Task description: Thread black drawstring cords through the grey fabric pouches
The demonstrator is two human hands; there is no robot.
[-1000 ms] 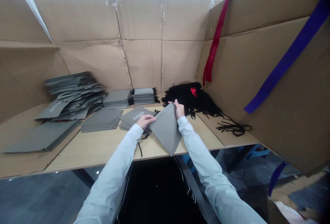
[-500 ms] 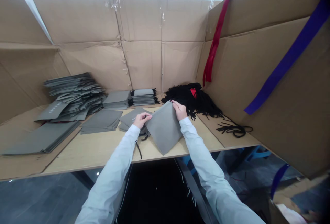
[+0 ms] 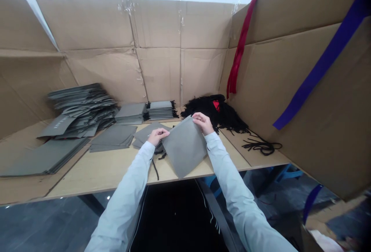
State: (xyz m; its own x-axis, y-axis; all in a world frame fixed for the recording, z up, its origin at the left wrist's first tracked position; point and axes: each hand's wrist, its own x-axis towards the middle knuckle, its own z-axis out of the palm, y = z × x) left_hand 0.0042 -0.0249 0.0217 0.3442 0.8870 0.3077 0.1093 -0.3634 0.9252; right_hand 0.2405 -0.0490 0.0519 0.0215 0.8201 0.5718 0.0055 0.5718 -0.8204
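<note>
A flat grey fabric pouch (image 3: pixel 185 147) hangs tilted over the table's front part, one corner pointing down. My left hand (image 3: pixel 158 136) pinches its left upper corner between thumb and fingers. At the top right corner, my right hand (image 3: pixel 203 122) is closed on the pouch edge. Whether a cord is in the right fingers cannot be made out. Behind my left hand lie a few grey pouches (image 3: pixel 142 135), partly covered, with black cord ends (image 3: pixel 155 169) sticking out toward me.
Grey pouches are piled high (image 3: pixel 84 105) at the left, with a flat stack (image 3: pixel 43 157) before them. Finished-looking pouches with black cords (image 3: pixel 160 110) stand at the back. A heap of black cords (image 3: pixel 228 116) lies right. Cardboard walls (image 3: pixel 156 70) enclose the table (image 3: pixel 95 174).
My right hand has shifted slightly right along the pouch's top edge, and the black tip near its fingers no longer shows. The pouch stays between both hands.
</note>
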